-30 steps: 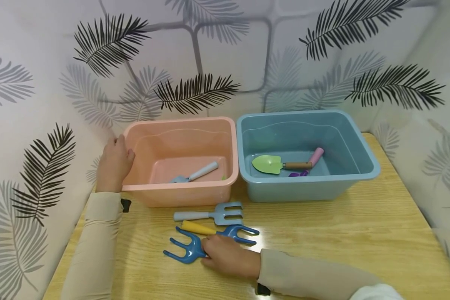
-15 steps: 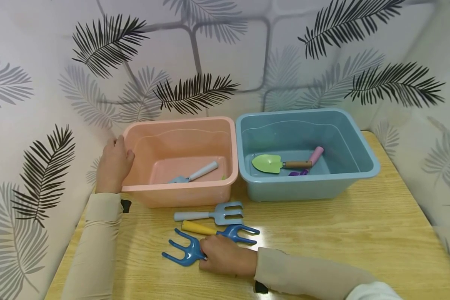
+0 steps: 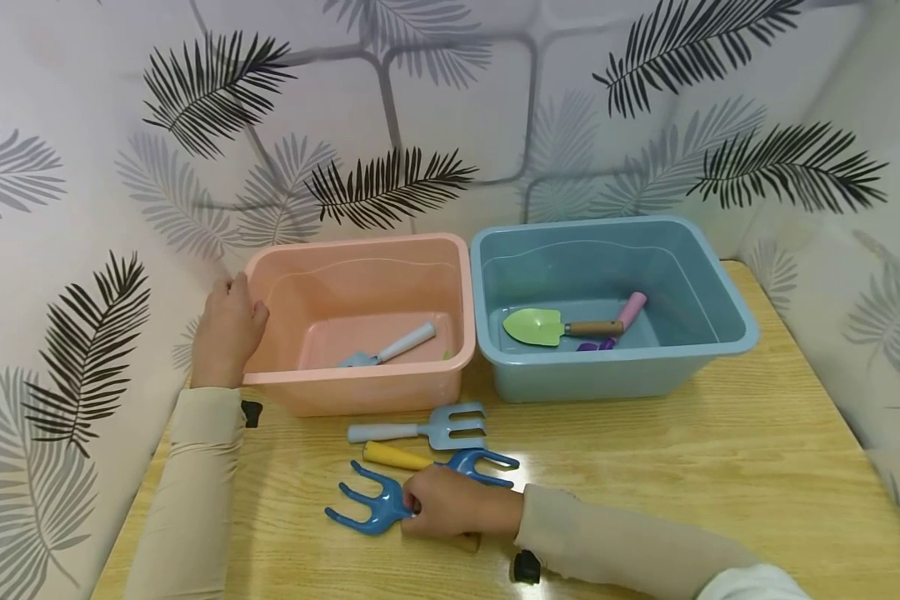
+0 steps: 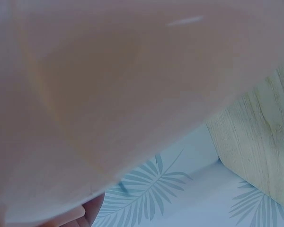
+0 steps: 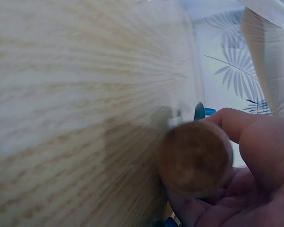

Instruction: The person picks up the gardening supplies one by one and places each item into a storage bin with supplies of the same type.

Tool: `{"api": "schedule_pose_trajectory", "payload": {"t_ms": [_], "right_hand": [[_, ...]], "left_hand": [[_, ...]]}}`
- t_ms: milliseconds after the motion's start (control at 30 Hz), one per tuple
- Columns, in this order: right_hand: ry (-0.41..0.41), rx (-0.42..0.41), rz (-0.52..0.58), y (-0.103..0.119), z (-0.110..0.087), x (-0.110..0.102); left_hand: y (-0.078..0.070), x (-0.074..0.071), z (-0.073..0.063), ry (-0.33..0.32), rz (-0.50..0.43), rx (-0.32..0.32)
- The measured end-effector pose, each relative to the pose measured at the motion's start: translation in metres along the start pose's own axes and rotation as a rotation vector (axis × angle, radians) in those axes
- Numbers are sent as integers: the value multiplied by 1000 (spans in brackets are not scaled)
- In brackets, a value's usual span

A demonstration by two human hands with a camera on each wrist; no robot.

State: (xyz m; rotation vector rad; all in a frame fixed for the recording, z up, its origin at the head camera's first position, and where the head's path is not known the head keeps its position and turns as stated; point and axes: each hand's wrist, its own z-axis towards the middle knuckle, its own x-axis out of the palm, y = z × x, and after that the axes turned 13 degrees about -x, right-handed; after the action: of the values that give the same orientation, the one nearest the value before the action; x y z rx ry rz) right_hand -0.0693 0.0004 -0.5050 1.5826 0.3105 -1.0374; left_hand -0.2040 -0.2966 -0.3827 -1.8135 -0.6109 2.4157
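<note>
At the left side of the pink tub (image 3: 360,392), my left hand (image 3: 227,329) grips the rim; the left wrist view is mostly filled by the tub's blurred wall (image 4: 146,85). My right hand (image 3: 446,502) holds a blue three-pronged garden hand fork (image 3: 381,507) low over the table, prongs pointing left. Its wooden handle's round end (image 5: 195,158) faces the right wrist camera, with fingers and thumb around the handle. Just behind this hand lies a second blue fork with a yellow handle (image 3: 396,455), partly covered by the hand. Beyond it rests a light blue fork (image 3: 420,429).
Inside the pink tub lies a light blue tool with a pale handle (image 3: 407,342). A blue tub (image 3: 585,379) stands beside it, holding a green trowel (image 3: 536,327) and a purple tool with a pink handle (image 3: 632,311). A leaf-patterned cloth (image 3: 450,108) hangs behind the wooden table (image 3: 682,467).
My right hand has turned and risen slightly at the fork's neck, so the wooden handle end now shows below the wrist. The left hand stays on the pink tub's rim.
</note>
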Motion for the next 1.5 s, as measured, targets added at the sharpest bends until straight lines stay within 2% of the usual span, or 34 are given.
{"api": "schedule_pose_trajectory", "payload": {"t_ms": [200, 367, 533, 633, 767, 1000, 1100, 1333, 1500], "right_hand": [[11, 22, 226, -4, -2, -2], [41, 93, 403, -9, -2, -3], [90, 196, 744, -6, -3, -7], [119, 238, 903, -4, -3, -10], [122, 226, 935, -2, -3, -14], [83, 215, 850, -1, -3, -22], [83, 208, 845, 0, -4, -27], [122, 188, 1002, 1, -7, -48], [107, 174, 1065, 4, -10, -64]], "left_hand": [[0, 1, 0, -7, -8, 11], [-1, 0, 0, 1, -10, 8], [1, 0, -1, -12, -18, 23], [2, 2, -1, -22, -16, 29], [2, 3, -1, -30, -16, 30], [2, 3, -2, -35, -19, 39], [1, 2, -2, -47, -24, 53], [-1, 1, 0, -46, -21, 58], [-1, 1, 0, -40, -17, 49]]}}
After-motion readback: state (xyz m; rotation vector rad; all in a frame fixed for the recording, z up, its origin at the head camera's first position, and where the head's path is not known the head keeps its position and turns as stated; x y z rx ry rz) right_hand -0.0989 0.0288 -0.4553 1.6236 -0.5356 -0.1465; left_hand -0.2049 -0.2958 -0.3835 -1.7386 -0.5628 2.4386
